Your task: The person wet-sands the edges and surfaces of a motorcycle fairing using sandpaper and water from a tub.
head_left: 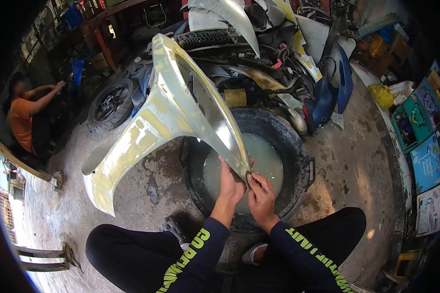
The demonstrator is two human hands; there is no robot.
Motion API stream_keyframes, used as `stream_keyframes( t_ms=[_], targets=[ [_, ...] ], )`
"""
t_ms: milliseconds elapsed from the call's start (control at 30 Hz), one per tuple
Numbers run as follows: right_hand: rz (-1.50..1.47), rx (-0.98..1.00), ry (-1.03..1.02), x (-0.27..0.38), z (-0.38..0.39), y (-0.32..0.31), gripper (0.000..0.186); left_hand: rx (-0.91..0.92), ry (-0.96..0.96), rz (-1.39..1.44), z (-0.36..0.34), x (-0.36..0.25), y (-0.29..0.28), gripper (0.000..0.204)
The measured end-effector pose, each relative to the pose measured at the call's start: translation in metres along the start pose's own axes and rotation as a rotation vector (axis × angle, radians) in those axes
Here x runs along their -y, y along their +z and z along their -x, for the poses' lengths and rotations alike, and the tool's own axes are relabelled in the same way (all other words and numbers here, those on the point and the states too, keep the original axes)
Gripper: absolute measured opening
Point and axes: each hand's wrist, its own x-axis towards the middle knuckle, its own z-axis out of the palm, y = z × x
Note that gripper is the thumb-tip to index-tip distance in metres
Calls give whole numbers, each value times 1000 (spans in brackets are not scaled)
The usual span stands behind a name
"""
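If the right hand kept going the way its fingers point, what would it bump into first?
The right hand points up-left at the pale panel's lower tip, which it already touches beside the left hand. Depth is unclear, though.

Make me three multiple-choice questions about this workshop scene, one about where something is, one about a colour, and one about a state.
1. Where is the black tub?
A. On the concrete floor in front of the person's knees
B. On a shelf
C. On a motorbike seat

2. What colour is the shirt of the person at the left?
A. Green
B. Orange
C. White

3. What does the tub hold?
A. Nothing
B. Cloudy pale water
C. Dry sand

Answers:
1 A, it sits on the floor between the knees and the scooter parts.
2 B, the shirt is plainly orange.
3 B, murky water lies under the left hand and right hand, which hold the tip of the motorcycle body panel.
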Motion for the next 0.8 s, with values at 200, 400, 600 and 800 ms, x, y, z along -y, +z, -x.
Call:
stream_keyframes(
  t_ms=[200,400,600,800],
  targets=[
    [-54,-25,-79,8,-28,6,44,-57,-5,-52,6,5,7,72],
    [-105,-3,10,15,-13,2,42,-34,5,-31,5,6,2,70],
    [-107,-60,149,8,-10,6,40,-17,26,-7,4,8,-4,70],
    [-70,5,107,16,7,2,45,-15,10,-33,3,5,1,72]
  ],
)
